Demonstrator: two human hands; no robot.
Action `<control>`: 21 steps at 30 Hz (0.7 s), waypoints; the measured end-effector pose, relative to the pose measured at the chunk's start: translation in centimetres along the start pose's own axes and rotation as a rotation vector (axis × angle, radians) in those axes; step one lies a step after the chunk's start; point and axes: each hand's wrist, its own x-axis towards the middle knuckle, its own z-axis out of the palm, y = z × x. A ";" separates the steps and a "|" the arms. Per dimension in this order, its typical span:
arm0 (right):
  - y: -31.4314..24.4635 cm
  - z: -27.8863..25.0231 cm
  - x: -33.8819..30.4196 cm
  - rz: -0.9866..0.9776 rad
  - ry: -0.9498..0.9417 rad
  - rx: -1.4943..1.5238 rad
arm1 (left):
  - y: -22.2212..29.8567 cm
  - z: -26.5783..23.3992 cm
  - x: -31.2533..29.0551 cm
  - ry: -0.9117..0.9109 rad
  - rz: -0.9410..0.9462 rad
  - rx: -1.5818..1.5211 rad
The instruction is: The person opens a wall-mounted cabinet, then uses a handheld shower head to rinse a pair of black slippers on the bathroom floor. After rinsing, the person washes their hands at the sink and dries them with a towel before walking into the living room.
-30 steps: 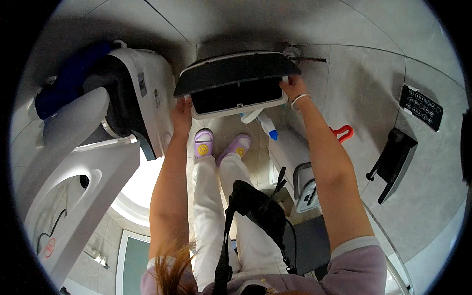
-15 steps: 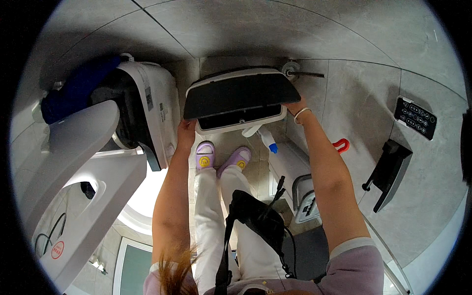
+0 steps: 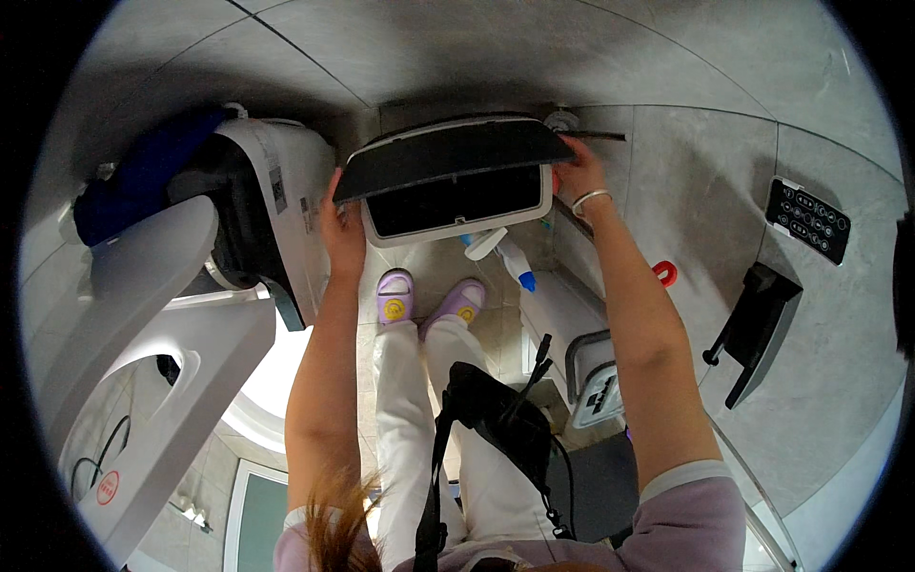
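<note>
Container [image 3: 461,226], boxy, pale-rimmed, flat-lidded, between left hand [image 3: 345,229] and right hand [image 3: 580,178].

A white-rimmed bin [image 3: 457,227], dark inside, slants slightly, its wide black lid [image 3: 457,151] tilted partly open.

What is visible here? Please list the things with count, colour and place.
lidded box: 1, white and black, between both hands
bottle: 1, white with blue tip, below box in picture
container: 1, pale grey, right of feet
loop: 1, red, beside right forearm
keypad: 1, black, right wall
holder: 1, black, right wall below keypad
large fixture: 1, white and black, left
bundle: 1, dark blue, upper left
framed panel: 1, green, lower left
pouch: 1, black, over the legs
slippers: 2, purple, on feet
trousers: 1, white, on legs
bracelet: 1, white, right wrist
left hand and right hand: 2, bare, at box's ends
</note>
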 end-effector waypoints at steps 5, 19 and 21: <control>-1.6 0.7 0.0 0.203 0.050 0.052 | -0.1 0.1 0.9 -0.048 -0.026 0.255; 1.8 0.0 0.9 0.091 0.067 -0.047 | -1.1 -0.4 -2.0 0.023 -0.449 0.053; 1.7 0.3 0.4 0.033 0.079 -0.083 | -1.0 -0.5 -2.5 0.015 -0.456 0.031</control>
